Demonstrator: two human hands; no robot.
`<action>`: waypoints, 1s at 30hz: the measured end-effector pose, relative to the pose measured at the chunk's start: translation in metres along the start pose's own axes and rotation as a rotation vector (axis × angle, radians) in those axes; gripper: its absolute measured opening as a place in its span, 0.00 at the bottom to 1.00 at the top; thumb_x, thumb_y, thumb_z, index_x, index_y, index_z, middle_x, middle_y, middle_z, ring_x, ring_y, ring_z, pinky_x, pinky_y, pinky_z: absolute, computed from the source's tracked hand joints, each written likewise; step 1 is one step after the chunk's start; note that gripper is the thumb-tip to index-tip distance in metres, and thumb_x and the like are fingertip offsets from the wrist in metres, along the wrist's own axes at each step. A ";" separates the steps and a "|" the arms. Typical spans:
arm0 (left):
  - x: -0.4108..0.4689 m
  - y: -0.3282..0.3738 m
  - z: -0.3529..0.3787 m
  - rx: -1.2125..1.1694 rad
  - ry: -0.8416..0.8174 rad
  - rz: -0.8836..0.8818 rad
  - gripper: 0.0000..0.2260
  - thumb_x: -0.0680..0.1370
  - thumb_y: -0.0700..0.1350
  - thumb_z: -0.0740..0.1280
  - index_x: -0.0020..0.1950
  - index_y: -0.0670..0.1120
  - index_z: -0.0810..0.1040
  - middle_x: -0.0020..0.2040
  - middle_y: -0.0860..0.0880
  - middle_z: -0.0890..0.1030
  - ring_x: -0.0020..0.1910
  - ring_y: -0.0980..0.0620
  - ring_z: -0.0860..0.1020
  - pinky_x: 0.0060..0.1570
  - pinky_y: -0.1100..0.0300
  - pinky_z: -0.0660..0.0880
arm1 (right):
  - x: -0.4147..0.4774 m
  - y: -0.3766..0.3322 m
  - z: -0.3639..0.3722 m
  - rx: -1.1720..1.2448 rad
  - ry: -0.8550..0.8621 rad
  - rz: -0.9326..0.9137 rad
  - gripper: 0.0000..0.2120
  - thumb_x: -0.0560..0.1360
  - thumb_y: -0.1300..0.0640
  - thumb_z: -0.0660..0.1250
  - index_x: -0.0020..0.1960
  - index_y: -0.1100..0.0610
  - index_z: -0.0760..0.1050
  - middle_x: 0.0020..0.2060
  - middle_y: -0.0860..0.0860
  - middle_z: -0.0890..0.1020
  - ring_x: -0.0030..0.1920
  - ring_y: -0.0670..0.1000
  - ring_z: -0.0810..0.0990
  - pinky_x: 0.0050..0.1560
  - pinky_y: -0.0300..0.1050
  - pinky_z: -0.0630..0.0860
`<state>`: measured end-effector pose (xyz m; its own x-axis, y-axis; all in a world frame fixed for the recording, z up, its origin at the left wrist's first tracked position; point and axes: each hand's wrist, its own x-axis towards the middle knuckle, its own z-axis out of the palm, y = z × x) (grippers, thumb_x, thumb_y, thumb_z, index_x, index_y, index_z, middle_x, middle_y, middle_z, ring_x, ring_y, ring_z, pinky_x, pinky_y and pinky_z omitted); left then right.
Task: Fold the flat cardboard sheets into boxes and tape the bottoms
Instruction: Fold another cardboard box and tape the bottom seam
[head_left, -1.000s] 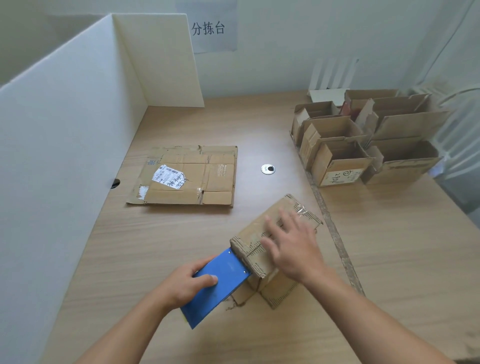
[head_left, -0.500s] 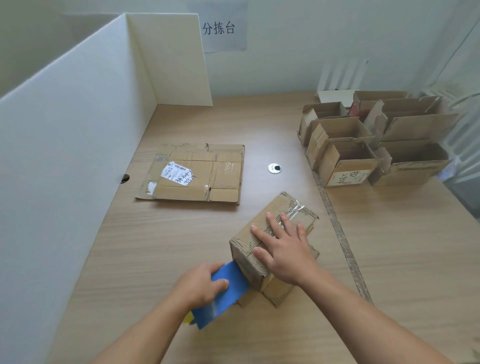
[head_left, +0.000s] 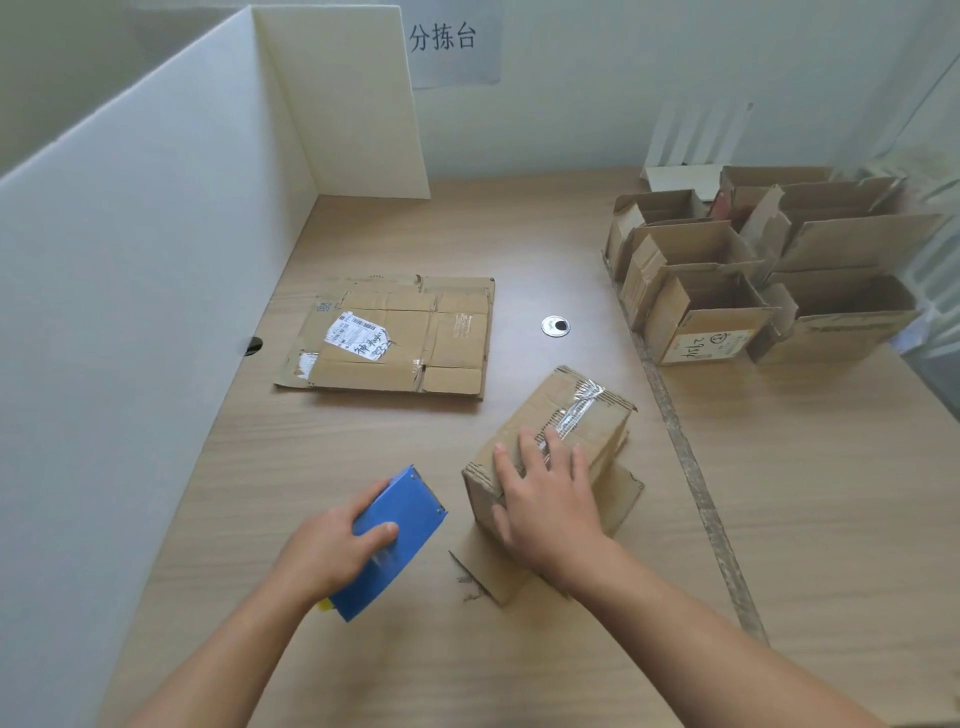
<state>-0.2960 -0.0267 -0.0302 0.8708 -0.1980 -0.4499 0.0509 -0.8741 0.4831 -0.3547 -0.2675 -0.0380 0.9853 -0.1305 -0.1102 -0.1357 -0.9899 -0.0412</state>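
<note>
Your right hand (head_left: 550, 506) lies flat on the upturned cardboard box (head_left: 571, 415) at the middle of the wooden table (head_left: 363, 447). Its fingers (head_left: 532, 457) are spread and nearly straight across the clear-taped seam, thumb against the near side. Your left hand (head_left: 332, 551) curls round the blue tape dispenser (head_left: 410, 509), just beside the box, not touching it. Flattened cardboard sheets (head_left: 395, 338) lie beyond.
</note>
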 end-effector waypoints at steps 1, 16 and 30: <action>-0.001 0.000 -0.002 -0.013 0.011 0.011 0.25 0.78 0.56 0.66 0.73 0.69 0.63 0.59 0.58 0.79 0.54 0.53 0.77 0.54 0.55 0.75 | 0.001 0.000 -0.003 -0.013 -0.011 -0.022 0.32 0.62 0.45 0.77 0.64 0.53 0.78 0.63 0.61 0.78 0.63 0.69 0.76 0.58 0.72 0.73; 0.001 0.015 -0.020 -0.146 0.085 0.278 0.31 0.71 0.59 0.69 0.71 0.73 0.62 0.59 0.64 0.79 0.54 0.59 0.78 0.53 0.57 0.76 | 0.009 0.065 -0.020 0.096 -0.136 -0.476 0.32 0.80 0.61 0.60 0.77 0.35 0.57 0.80 0.40 0.49 0.78 0.53 0.32 0.73 0.57 0.31; -0.004 0.022 -0.020 0.238 0.384 0.735 0.28 0.73 0.65 0.61 0.73 0.67 0.61 0.48 0.60 0.81 0.38 0.53 0.77 0.35 0.71 0.68 | 0.006 0.071 -0.015 0.433 0.261 -0.250 0.25 0.77 0.41 0.54 0.68 0.49 0.76 0.70 0.49 0.75 0.76 0.58 0.63 0.75 0.62 0.56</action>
<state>-0.2887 -0.0362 -0.0032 0.7495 -0.6239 0.2212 -0.6571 -0.6609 0.3625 -0.3568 -0.3391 -0.0271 0.9784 0.0408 0.2027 0.1290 -0.8866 -0.4442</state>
